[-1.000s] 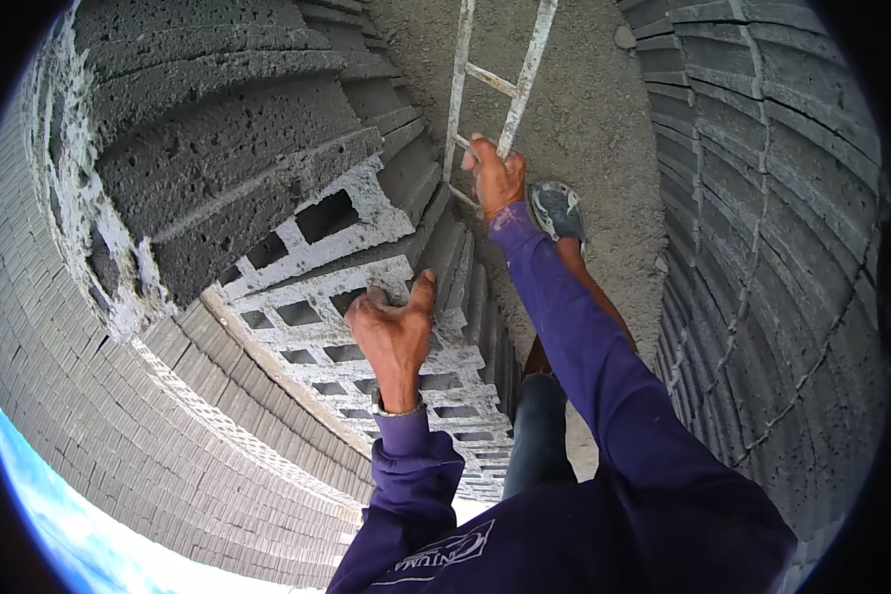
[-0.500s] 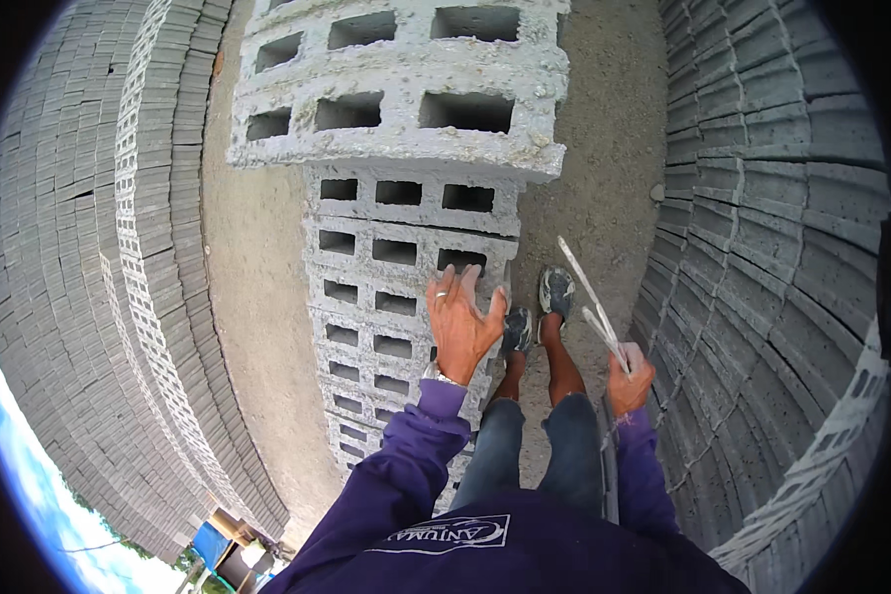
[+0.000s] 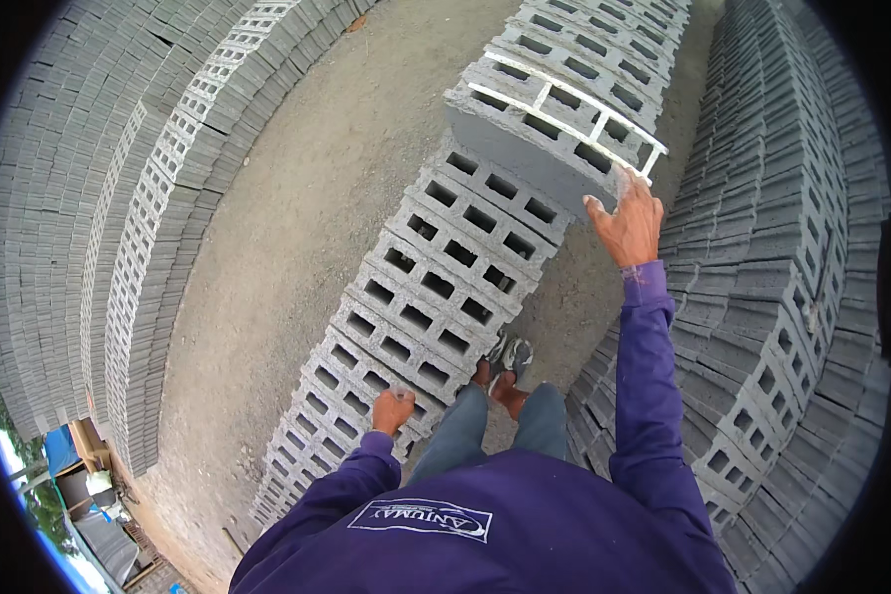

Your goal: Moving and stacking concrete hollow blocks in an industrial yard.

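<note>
My right hand (image 3: 631, 226) is stretched forward, thumb and fingers apart, its fingertips at the near right corner of a white ladder-shaped frame (image 3: 571, 127). This frame lies flat across the top of raised hollow concrete blocks (image 3: 510, 148). Whether the fingertips touch the frame or the block edge below, I cannot tell. My left hand (image 3: 393, 410) is closed, its fingers curled, over the lower row of hollow concrete blocks (image 3: 406, 287). What lies inside that fist, if anything, is hidden.
Dirt ground (image 3: 277, 188) runs along the left of the row, with a long stack of blocks (image 3: 158, 188) beyond. Another block stack (image 3: 752, 257) stands close on my right. My feet (image 3: 505, 356) are between the row and this stack. Clutter with a blue sheet (image 3: 61, 450) is at lower left.
The white frame, held upright in my right hand before, now lies on the raised blocks. My right hand reached forward. My left hand drew back and its spread fingers curled. The view turned.
</note>
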